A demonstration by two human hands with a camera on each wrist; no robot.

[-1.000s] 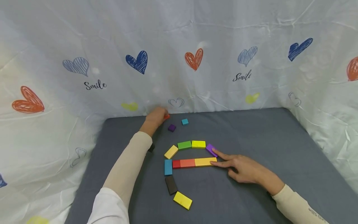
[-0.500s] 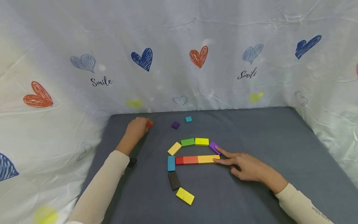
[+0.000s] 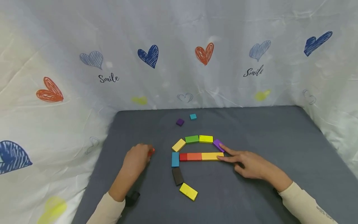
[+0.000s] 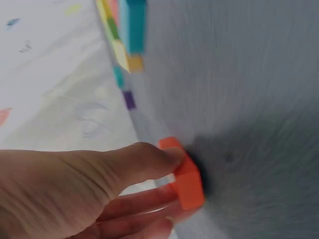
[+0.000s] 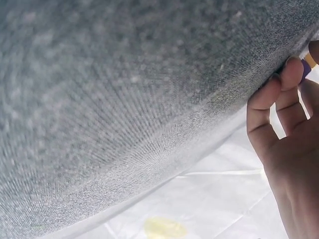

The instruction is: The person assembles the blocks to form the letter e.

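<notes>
In the head view, my left hand (image 3: 135, 160) is over the left part of the table, left of the row of blocks. Its thumb and fingers pinch an orange-red block (image 4: 189, 181), seen close up in the left wrist view. My right hand (image 3: 249, 165) reaches in from the right with two fingers extended. One fingertip touches a purple block (image 3: 218, 144), the other an orange-yellow block (image 3: 209, 156). That block lies in a straight bar with a salmon block (image 3: 194, 156) and a red block (image 3: 183, 157), ending at a blue block (image 3: 175, 159).
A curved line holds a pale yellow block (image 3: 178, 145), a green block (image 3: 191, 139), a yellow block (image 3: 206, 139), and lower down a black block (image 3: 177, 176). Farther back lie a dark purple block (image 3: 180, 122) and a light blue block (image 3: 193, 117), before a heart-printed curtain (image 3: 173, 77).
My left hand has come back from the table's far edge toward the near left, carrying the orange-red block. The right hand stays on its blocks; the head view has shifted slightly.
</notes>
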